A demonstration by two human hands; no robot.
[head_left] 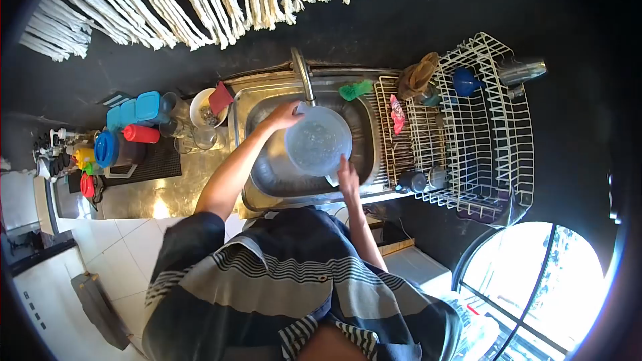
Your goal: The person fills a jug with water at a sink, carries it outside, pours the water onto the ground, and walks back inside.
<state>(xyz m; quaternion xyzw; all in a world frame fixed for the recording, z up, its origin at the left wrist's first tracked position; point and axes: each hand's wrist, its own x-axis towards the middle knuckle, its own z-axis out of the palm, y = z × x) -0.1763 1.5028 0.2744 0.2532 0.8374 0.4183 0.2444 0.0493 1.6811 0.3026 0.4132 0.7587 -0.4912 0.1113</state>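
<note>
A round translucent plastic bowl [317,139] is held over the metal sink [261,177], just below the tap [302,75]. Drops or bubbles dot its inside. At the bowl's upper left, my left hand [285,115] is closed on a tab at the rim. My right hand [347,177] grips the opposite, lower right edge by another pale tab; its fingers are partly hidden. Whether water is running from the tap, I cannot tell.
Right of the sink stand a green cloth or sponge [355,89], a pink cloth [396,115] and a white wire dish rack [481,137]. On the left counter are a white bowl [198,108], glasses [204,137], a red bottle [141,134] and a blue-lidded jug [107,150].
</note>
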